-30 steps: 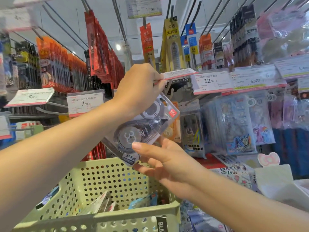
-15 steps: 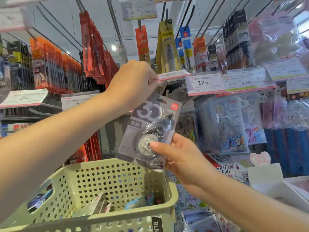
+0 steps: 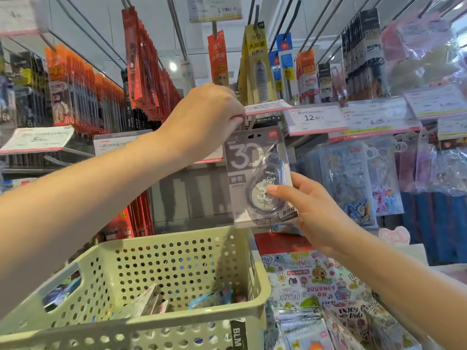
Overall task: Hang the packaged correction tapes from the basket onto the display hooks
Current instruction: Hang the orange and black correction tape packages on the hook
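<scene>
While my left hand (image 3: 202,120) pinches the price tag (image 3: 267,107) at the hook, my right hand (image 3: 313,208) grips the upright correction tape pack (image 3: 255,173), above the basket's (image 3: 177,322) far right corner.

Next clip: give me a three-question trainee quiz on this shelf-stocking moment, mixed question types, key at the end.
1. True or false: the grey correction tape pack is lying in the basket.
2. Which hand grips the pack's lower right edge? A) left hand B) right hand
3. Fill in: the left hand is raised at the pack's top, by the pink-edged ____ tag.

Key: 1. False, it is held upright in front of the display, above the basket. 2. B. 3. price.
</scene>
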Tool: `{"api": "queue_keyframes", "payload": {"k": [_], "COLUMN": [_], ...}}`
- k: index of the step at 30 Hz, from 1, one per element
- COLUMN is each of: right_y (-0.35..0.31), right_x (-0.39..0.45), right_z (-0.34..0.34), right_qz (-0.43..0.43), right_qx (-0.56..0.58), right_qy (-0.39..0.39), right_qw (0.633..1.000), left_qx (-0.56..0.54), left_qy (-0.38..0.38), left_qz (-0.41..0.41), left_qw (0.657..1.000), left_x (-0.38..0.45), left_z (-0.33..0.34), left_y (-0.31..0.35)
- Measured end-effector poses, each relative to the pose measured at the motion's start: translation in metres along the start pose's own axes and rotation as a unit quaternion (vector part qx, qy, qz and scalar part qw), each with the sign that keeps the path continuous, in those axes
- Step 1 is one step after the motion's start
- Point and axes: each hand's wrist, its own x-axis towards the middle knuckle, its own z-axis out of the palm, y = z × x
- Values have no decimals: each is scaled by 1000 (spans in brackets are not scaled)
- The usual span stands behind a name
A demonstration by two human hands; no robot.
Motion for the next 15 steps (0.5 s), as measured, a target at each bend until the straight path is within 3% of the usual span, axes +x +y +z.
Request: {"api": "queue_keyframes", "payload": {"k": [15], "right_y": [15], "right_x": [17], "right_z": [-7], "right_qz": [25], "right_qx": [37], "right_qy": [-12], "right_qw": [999], "left_qx": [-24], "left_qy": [-1], "left_qz": [19], "left_qw": [1000], "left_x": [0], "left_z": [-2], "left_y": [-3]}}
